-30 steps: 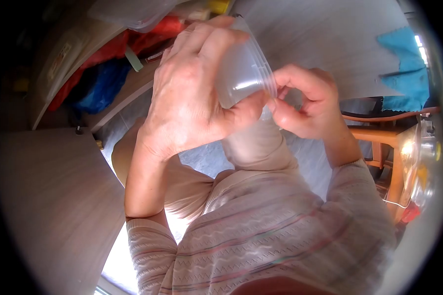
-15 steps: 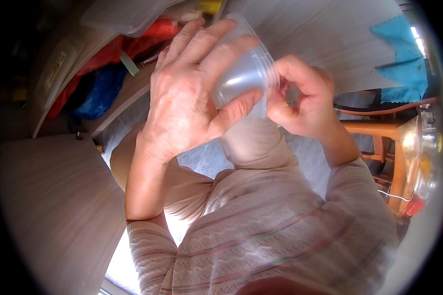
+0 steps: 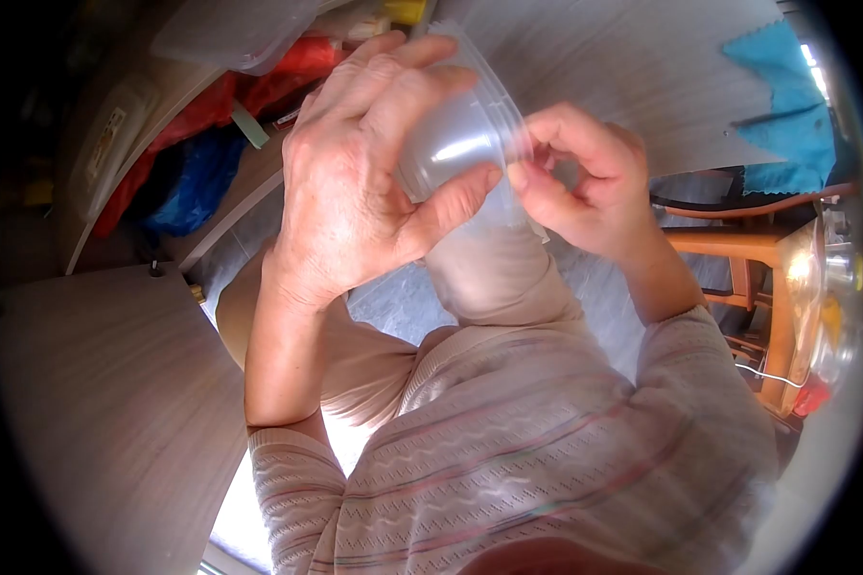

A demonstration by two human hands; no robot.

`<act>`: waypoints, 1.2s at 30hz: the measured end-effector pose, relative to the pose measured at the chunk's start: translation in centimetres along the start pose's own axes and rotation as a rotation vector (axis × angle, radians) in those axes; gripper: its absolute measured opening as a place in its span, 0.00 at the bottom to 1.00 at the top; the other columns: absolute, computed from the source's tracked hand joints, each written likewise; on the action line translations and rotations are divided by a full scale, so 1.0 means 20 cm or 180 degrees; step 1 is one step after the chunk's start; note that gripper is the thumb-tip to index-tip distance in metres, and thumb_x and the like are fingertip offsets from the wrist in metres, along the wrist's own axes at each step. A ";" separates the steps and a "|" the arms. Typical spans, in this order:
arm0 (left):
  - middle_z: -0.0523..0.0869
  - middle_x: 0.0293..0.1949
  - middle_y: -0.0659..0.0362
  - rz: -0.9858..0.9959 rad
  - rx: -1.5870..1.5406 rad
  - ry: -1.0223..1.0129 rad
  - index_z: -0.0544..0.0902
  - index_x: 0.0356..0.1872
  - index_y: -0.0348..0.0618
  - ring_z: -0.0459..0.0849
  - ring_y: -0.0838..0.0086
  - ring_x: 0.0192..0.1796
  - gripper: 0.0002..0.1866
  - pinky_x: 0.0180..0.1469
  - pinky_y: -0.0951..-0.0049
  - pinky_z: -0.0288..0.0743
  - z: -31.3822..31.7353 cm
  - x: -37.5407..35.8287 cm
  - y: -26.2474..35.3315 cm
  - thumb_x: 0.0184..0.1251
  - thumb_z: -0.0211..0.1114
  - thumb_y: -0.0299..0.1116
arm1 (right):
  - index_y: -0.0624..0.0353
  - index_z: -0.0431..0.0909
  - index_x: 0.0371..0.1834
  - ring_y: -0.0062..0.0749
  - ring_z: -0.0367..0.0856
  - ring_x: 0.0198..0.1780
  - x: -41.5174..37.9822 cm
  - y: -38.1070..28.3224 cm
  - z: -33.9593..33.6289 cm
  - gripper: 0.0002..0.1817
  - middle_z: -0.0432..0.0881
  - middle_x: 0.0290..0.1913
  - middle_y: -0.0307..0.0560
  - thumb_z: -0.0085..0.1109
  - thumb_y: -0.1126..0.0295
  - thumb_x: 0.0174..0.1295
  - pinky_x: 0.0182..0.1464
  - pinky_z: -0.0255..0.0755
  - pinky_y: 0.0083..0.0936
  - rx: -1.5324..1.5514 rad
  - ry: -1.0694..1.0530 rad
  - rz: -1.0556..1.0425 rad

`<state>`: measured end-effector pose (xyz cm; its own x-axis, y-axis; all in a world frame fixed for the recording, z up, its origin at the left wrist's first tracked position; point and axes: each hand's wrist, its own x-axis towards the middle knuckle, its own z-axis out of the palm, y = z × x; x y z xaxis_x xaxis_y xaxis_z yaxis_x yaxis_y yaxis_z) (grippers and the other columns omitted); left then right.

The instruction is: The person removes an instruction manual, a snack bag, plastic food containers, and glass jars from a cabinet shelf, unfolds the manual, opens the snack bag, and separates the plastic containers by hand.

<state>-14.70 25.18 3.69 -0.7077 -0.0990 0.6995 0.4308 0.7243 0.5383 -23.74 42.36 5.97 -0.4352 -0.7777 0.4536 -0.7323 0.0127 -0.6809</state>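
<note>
Both hands (image 3: 355, 192) clasp clear cup (image 3: 455, 144); rim mostly hidden.

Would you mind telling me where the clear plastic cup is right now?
In the head view, the clear plastic cup sits upper centre, gripped by the left hand, while the right hand pinches its rim; the blue cloth lies off to the right.

Blue cloth (image 3: 788, 101), perhaps red bags (image 3: 216, 101)

We held our left hand (image 3: 355, 182) up at ten o'clock, fingers curled and thumb pressed in. Our right hand (image 3: 585, 182) met it from two o'clock, fingertips pinched, forearms bent.
</note>
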 end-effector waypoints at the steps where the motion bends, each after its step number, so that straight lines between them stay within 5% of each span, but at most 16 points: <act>1: 0.78 0.49 0.47 -0.0002 -0.0029 0.0006 0.78 0.42 0.37 0.77 0.58 0.51 0.26 0.50 0.65 0.71 0.00 0.00 0.00 0.38 0.73 0.35 | 0.59 0.74 0.28 0.15 0.75 0.21 0.00 0.00 -0.01 0.06 0.76 0.20 0.35 0.61 0.76 0.48 0.22 0.67 0.12 0.0022 -0.0083 -0.0003; 18: 0.79 0.47 0.48 0.0014 -0.0041 -0.0037 0.78 0.41 0.36 0.78 0.58 0.50 0.25 0.51 0.65 0.70 0.00 0.01 0.01 0.37 0.74 0.35 | 0.60 0.76 0.31 0.17 0.77 0.24 0.03 -0.01 -0.06 0.06 0.78 0.23 0.36 0.60 0.76 0.49 0.23 0.69 0.13 0.0003 -0.0474 -0.0055; 26: 0.79 0.49 0.50 -0.0186 -0.0355 -0.0222 0.78 0.43 0.35 0.76 0.58 0.52 0.27 0.51 0.66 0.69 -0.06 0.05 0.01 0.36 0.73 0.34 | 0.59 0.74 0.45 0.22 0.77 0.36 -0.03 0.06 0.09 0.21 0.80 0.36 0.40 0.68 0.71 0.46 0.40 0.71 0.21 0.0722 -0.0705 0.0428; 31: 0.75 0.51 0.50 0.0280 -0.0969 -0.0688 0.73 0.53 0.39 0.75 0.65 0.51 0.32 0.53 0.71 0.67 -0.15 0.06 -0.17 0.40 0.70 0.31 | 0.61 0.75 0.45 0.18 0.77 0.37 -0.02 0.05 0.16 0.17 0.81 0.36 0.39 0.66 0.73 0.50 0.41 0.72 0.20 0.1133 -0.0764 0.1030; 34: 0.67 0.59 0.50 -0.0496 -0.1480 -0.1126 0.69 0.58 0.41 0.63 0.65 0.63 0.40 0.63 0.68 0.55 -0.23 0.02 -0.23 0.36 0.74 0.31 | 0.62 0.75 0.44 0.16 0.76 0.37 -0.01 0.06 0.17 0.15 0.81 0.35 0.38 0.64 0.73 0.52 0.40 0.72 0.18 0.1296 -0.0594 0.0970; 36: 0.68 0.58 0.50 -0.0315 -0.1480 -0.1012 0.70 0.57 0.40 0.65 0.65 0.62 0.39 0.62 0.68 0.56 -0.22 0.01 -0.26 0.37 0.75 0.32 | 0.62 0.75 0.43 0.16 0.76 0.37 0.00 0.07 0.18 0.14 0.81 0.35 0.38 0.64 0.73 0.53 0.40 0.72 0.17 0.1333 -0.0533 0.0881</act>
<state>-14.71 18.36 3.05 -0.8599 0.1111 0.4982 0.5041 0.3384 0.7946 -22.92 40.11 2.90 -0.4679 -0.8710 0.1496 -0.3150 0.0063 -0.9491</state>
